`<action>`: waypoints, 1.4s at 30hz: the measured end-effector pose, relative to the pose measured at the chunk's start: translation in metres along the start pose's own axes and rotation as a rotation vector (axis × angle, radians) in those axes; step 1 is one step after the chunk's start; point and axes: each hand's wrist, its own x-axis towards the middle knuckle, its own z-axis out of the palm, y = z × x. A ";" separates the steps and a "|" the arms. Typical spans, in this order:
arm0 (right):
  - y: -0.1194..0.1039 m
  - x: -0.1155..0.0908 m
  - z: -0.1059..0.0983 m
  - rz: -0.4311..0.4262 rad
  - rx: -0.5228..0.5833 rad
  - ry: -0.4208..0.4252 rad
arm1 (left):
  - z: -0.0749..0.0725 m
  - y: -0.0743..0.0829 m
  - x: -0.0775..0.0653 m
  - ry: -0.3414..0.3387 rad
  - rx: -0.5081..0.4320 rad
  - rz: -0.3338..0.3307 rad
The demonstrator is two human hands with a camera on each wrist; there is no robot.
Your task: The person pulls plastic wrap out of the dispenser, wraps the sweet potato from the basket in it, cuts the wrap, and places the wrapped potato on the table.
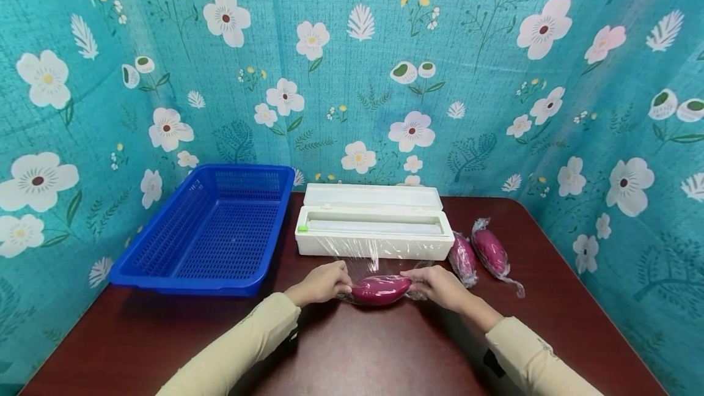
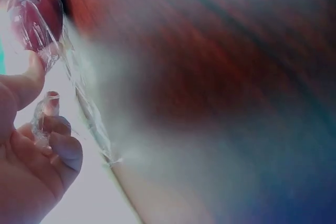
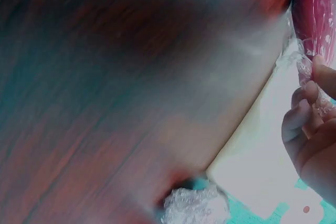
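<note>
A glossy purple-red oblong vegetable (image 1: 381, 290) lies in front of me with cling film (image 1: 360, 266) over it. The film stretches from it back to the white dispenser box (image 1: 374, 246). At its left end my left hand (image 1: 326, 281) pinches the gathered film; the left wrist view shows film bunched among those fingers (image 2: 65, 148). My right hand (image 1: 440, 286) grips film at the opposite end, thumb against the vegetable's tip. In the right wrist view, crumpled film sits between thumb and curled fingers (image 3: 296, 116). The vegetable's underside is hidden.
Two film-wrapped vegetables, one nearer (image 1: 464, 258) and one farther right (image 1: 491, 251), lie beside the box's right end. A blue plastic basket (image 1: 266, 249) stands at the left. The box's lid (image 1: 374, 195) is raised at the back, before a flowered curtain (image 1: 341, 109).
</note>
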 end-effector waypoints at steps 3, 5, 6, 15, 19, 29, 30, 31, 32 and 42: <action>0.001 0.000 0.001 0.005 -0.032 -0.034 | 0.001 -0.002 0.002 -0.002 -0.033 0.008; 0.001 0.000 0.001 0.021 -0.036 -0.066 | 0.001 -0.003 0.004 0.002 -0.048 -0.002; 0.001 0.000 0.002 0.031 -0.039 -0.074 | 0.001 -0.003 0.004 0.003 -0.058 -0.014; 0.004 0.006 0.007 -0.042 -0.127 0.001 | 0.008 -0.009 0.007 0.005 -0.104 -0.117; 0.005 0.009 0.005 -0.061 -0.152 -0.002 | 0.011 -0.011 0.005 0.045 -0.153 -0.183; 0.011 0.011 0.001 -0.054 -0.125 0.003 | 0.001 -0.004 0.000 0.178 0.085 0.017; 0.011 0.011 0.001 -0.038 -0.115 -0.004 | 0.001 -0.003 0.000 0.155 0.085 0.013; 0.011 0.011 0.001 -0.021 -0.102 -0.013 | 0.001 -0.003 -0.001 0.130 0.082 0.004; 0.011 0.011 0.001 -0.010 -0.088 -0.019 | 0.001 -0.002 -0.001 0.106 0.073 -0.003; 0.011 0.017 -0.001 -0.014 0.045 0.020 | 0.004 -0.004 0.005 0.237 0.067 0.038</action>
